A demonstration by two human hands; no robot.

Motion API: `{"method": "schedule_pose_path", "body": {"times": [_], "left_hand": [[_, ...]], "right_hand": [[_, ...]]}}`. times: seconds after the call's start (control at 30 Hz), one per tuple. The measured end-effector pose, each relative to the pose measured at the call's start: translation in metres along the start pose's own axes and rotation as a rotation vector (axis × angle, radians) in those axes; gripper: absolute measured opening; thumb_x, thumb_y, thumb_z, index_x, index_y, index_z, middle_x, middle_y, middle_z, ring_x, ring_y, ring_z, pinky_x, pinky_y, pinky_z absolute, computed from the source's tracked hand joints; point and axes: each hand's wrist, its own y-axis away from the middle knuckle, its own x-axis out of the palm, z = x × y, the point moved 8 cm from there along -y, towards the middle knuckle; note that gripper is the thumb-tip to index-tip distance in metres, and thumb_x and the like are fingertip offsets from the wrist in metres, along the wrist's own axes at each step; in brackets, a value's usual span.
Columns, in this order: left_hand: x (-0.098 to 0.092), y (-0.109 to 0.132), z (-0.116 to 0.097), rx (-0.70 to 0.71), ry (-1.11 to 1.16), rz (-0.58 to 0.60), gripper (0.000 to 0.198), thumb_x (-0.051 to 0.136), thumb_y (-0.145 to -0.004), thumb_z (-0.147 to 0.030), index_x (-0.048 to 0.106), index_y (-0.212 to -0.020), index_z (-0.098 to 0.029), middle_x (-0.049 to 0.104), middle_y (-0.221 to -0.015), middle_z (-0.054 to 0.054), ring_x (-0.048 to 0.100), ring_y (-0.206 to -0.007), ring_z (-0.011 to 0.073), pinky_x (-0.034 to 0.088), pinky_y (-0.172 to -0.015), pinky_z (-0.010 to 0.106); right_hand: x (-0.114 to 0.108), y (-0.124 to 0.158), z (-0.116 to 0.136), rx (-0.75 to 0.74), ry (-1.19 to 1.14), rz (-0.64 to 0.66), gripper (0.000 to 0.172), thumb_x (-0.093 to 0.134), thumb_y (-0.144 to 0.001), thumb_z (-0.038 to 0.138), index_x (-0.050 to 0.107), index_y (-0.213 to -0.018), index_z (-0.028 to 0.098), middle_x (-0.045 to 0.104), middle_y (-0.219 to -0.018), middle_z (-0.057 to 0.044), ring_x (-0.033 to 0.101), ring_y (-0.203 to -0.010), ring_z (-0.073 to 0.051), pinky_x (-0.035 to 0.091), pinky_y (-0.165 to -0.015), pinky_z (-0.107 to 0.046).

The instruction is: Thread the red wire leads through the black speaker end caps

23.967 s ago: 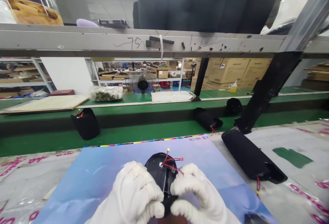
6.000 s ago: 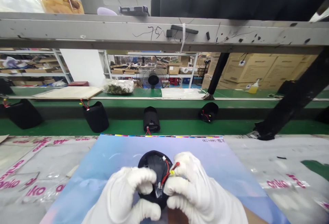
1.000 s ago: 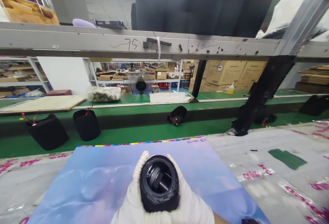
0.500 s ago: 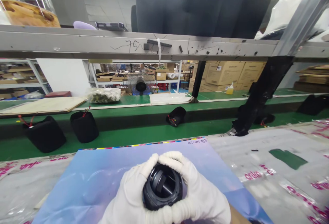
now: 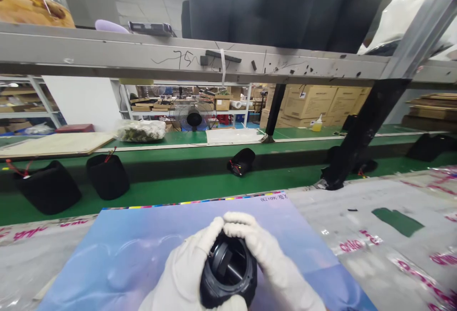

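Note:
Between my two white-gloved hands is a black round hollow housing, its open end facing up towards me. Inside the rim a dark curved part and a shiny bar show. My left hand is closed around the left side of it, fingertips at the upper rim. My right hand curves over the far edge and right side, its fingers pressed together on the rim. A gloved thumb tip lies over the near edge; which hand it belongs to I cannot tell. Beneath lies a blue-purple printed sheet.
Beyond the sheet runs a green conveyor belt carrying black fabric-covered cylinders with red wires. A grey shelf beam crosses overhead, and a black-wrapped post slants down at right. Plastic film covers the bench.
The housing sits slightly lower and further right in view. The right hand's lower fingers have drawn away from the near edge, so more of its side shows. The camera view has shifted a little.

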Motion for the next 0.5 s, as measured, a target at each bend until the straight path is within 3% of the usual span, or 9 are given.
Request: {"method": "schedule_pose_path", "body": {"times": [0.13,0.33,0.5], "left_hand": [[-0.001,0.0,-0.001,0.043,0.007,-0.027,0.068,0.044,-0.091,-0.061,0.031,-0.148,-0.027,0.057,-0.14,0.009,0.056,-0.127,0.0256,0.047,-0.106,0.038],[-0.005,0.001,-0.004,-0.085,-0.071,0.053,0.062,0.044,-0.094,-0.058,0.031,-0.149,-0.033,0.056,-0.142,0.003,0.058,-0.126,0.0229,0.049,-0.104,0.033],[-0.009,0.001,-0.007,-0.097,-0.08,0.031,0.054,0.036,-0.098,-0.055,0.034,-0.148,-0.036,0.055,-0.144,0.0,0.057,-0.127,0.0209,0.048,-0.105,0.032]], "right_hand": [[0.002,0.002,0.01,-0.068,-0.051,0.005,0.037,0.034,-0.104,0.039,0.065,-0.122,0.031,0.061,-0.131,-0.005,0.055,-0.125,-0.021,0.042,-0.111,-0.04],[0.005,0.008,0.032,-0.042,0.006,0.208,0.048,0.049,-0.096,0.052,0.046,-0.14,0.034,0.046,-0.145,-0.005,0.044,-0.136,-0.025,0.036,-0.115,-0.042],[0.0,0.012,0.025,-0.075,0.109,0.168,0.047,0.04,-0.101,0.045,0.036,-0.148,0.037,0.041,-0.152,-0.003,0.037,-0.141,-0.024,0.032,-0.118,-0.043]]}}
